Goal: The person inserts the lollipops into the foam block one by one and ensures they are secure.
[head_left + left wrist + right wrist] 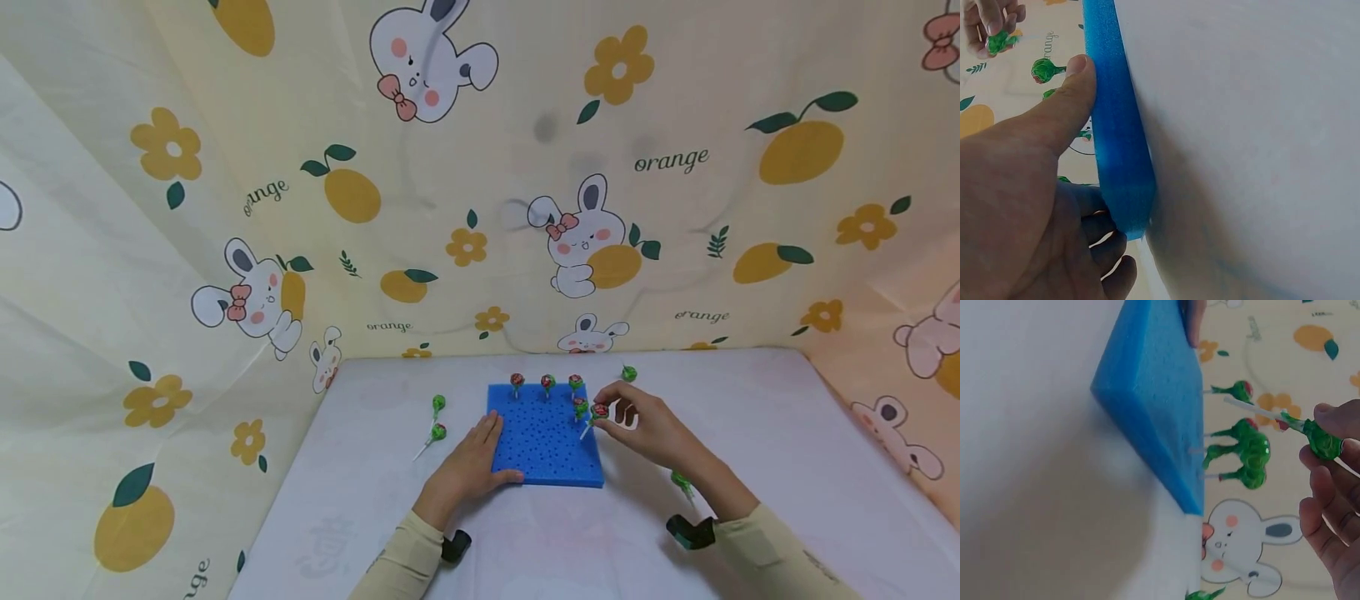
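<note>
My right hand [641,421] pinches a lollipop [1324,442] by its green-wrapped head between thumb and fingers. The white stick [1257,409] points toward the blue foam board [543,446] and is apart from it in the right wrist view. Several lollipops stand upright in the board: a row along the back edge, including one lollipop [517,380] at the back left, and another lollipop [581,407] near the right edge. My left hand [468,462] rests against the board's left side, fingers extended along it and thumb at the front edge. Small holes dot the board's top.
Two loose lollipops, a farther one [438,403] and a nearer one [438,432], lie left of the board on the white table [360,500]. Another lollipop [629,373] lies behind at right, and one more [681,481] beneath the right forearm. A patterned cloth [465,167] hangs behind.
</note>
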`<state>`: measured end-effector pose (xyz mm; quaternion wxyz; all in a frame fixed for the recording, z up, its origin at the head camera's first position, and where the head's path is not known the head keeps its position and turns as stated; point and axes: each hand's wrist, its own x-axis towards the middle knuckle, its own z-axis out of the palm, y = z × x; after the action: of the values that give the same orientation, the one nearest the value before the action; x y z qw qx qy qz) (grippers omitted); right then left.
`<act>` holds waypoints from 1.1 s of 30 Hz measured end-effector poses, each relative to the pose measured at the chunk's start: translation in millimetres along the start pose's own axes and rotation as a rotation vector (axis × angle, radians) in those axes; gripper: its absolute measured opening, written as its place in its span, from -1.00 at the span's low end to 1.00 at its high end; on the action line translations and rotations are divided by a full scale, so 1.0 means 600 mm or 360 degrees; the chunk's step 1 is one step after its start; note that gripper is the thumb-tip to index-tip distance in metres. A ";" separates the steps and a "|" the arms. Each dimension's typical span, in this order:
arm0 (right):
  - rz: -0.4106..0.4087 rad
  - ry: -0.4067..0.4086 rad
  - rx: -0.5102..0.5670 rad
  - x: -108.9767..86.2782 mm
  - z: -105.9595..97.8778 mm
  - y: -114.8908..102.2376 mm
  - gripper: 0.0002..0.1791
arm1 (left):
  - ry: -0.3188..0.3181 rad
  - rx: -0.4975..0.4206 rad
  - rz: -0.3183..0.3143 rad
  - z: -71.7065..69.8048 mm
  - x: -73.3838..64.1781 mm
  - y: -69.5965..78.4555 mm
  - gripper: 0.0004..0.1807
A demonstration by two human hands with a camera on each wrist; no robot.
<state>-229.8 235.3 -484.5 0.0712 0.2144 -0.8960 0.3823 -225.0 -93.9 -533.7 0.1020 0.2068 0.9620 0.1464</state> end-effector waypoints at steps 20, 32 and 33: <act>-0.0079 -0.0093 -0.0093 0.041 0.020 -0.029 -0.64 | 0.0007 -0.0035 0.0003 -0.002 -0.003 0.001 0.17; -0.0089 -0.0084 -0.0198 0.065 0.032 -0.026 -0.66 | -0.0009 -0.0005 -0.0011 0.004 0.004 -0.003 0.18; -0.0085 -0.0083 -0.0208 0.066 0.034 -0.025 -0.67 | -0.0012 -0.0003 -0.0014 0.005 0.004 -0.003 0.18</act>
<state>-258.3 198.5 -477.2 0.0720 0.2430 -0.9145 0.3153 -227.4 -93.9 -537.2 0.1063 0.2030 0.9624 0.1459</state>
